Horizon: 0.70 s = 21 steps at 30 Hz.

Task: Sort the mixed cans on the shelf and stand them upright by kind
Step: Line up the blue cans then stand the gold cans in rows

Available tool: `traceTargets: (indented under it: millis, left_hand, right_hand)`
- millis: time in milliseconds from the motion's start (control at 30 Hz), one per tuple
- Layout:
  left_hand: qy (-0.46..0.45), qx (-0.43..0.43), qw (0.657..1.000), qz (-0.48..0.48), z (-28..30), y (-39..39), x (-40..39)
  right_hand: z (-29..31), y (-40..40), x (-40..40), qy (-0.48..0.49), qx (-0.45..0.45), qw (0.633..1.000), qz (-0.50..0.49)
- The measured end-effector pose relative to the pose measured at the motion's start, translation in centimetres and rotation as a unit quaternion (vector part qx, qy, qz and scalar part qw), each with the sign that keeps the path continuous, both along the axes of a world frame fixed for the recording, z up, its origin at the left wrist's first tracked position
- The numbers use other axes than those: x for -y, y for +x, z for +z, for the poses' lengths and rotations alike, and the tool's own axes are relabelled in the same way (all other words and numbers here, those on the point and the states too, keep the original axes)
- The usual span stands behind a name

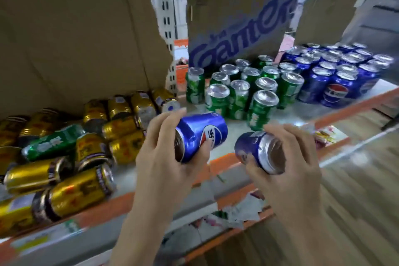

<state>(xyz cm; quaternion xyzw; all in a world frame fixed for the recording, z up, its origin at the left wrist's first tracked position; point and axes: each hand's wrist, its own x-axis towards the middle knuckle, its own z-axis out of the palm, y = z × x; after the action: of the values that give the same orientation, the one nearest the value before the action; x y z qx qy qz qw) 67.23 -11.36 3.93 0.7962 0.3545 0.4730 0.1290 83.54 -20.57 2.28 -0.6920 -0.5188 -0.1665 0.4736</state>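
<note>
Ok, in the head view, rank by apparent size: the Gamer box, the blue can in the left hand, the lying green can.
1. Gamer box, clearly largest.
2. Blue can and lying green can: alike; the held can's nearness leaves their order unsure.

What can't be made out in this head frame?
- Gold cans, head view: left ones cut by the frame edge, labels blurred.
- Rear blue cans: labels hidden by front rows.
- Lower shelf: blurred, contents unreadable.
- Cans in left hand and right hand: print partly covered by fingers.
</note>
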Motion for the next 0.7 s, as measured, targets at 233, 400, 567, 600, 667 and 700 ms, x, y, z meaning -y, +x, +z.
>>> traceTargets:
  millis: [233, 400, 567, 600, 667, 700]
  left_hand:
    - [-0.075, -0.012, 0.994, -0.081, -1.5, 14.0, 7.7]
    - [-0.085, -0.039, 0.991, -0.093, -2.3, 20.2, 8.0]
    - [-0.098, -0.031, 0.991, -0.089, -3.5, 25.9, 6.2]
    - [-0.102, -0.035, 0.990, -0.086, -3.8, 27.3, 5.8]
    - [-0.097, -0.044, 0.991, -0.080, -4.4, 30.2, 4.8]
    - [-0.098, -0.045, 0.991, -0.077, -4.6, 32.1, 4.1]
  right_hand:
    - [-1.1, 12.6, 7.0, 0.016, -0.021, 0.997, -0.067]
    - [-2.4, 18.5, 8.6, 0.021, -0.022, 0.996, -0.085]
    - [-3.5, 23.9, 8.3, 0.010, -0.035, 0.995, -0.089]
    - [-3.7, 25.1, 8.1, 0.004, -0.036, 0.996, -0.084]
    - [-3.9, 27.5, 7.6, -0.005, -0.029, 0.997, -0.078]
    - [-4.0, 29.1, 7.0, -0.004, -0.021, 0.997, -0.077]
